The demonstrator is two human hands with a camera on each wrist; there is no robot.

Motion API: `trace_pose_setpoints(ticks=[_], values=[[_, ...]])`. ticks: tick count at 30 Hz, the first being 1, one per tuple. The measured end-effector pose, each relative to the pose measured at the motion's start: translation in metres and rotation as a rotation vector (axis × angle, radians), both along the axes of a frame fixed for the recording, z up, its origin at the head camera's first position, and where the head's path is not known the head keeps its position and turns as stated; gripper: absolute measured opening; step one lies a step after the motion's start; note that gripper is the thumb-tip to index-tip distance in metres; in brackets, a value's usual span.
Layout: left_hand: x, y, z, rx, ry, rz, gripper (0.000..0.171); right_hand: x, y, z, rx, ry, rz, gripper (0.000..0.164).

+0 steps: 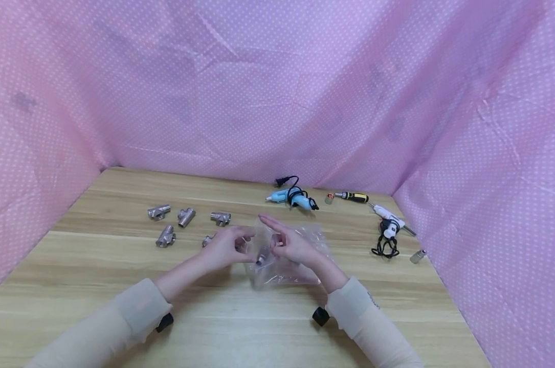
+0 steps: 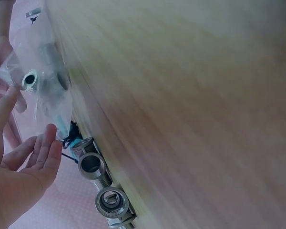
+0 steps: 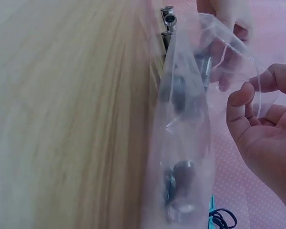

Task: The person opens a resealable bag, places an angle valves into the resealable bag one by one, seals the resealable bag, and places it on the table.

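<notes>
Beside the left hand (image 1: 225, 248), fingers spread, a plastic bag (image 1: 292, 272) pinched by the right hand (image 1: 295, 246) could slip, spilling pipe fittings (image 3: 183, 175).

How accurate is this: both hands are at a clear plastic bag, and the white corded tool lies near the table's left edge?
One error: in the head view, the white corded tool lies near the right edge of the table. The left hand and right hand are indeed at the clear plastic bag.
</notes>
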State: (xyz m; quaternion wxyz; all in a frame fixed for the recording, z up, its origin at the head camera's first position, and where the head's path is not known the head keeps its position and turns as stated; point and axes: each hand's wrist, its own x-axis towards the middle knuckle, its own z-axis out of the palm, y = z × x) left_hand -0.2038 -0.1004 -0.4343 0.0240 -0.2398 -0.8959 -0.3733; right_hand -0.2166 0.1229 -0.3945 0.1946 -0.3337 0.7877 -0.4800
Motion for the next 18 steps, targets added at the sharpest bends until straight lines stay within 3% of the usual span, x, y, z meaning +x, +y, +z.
trace_pose_setpoints(ticks=[6,13,18], values=[[0.000,-0.005,0.001,0.047,-0.014,-0.011,0.065,-0.015,0.006,-0.024,-0.025,0.020,-0.012,0.088],[0.001,-0.017,0.003,0.097,-0.015,-0.090,0.064,-0.015,0.006,-0.023,-0.041,0.004,-0.016,0.087],[0.001,-0.035,0.013,0.061,-0.011,-0.055,0.066,-0.011,0.004,-0.020,-0.035,-0.008,-0.036,0.086]])
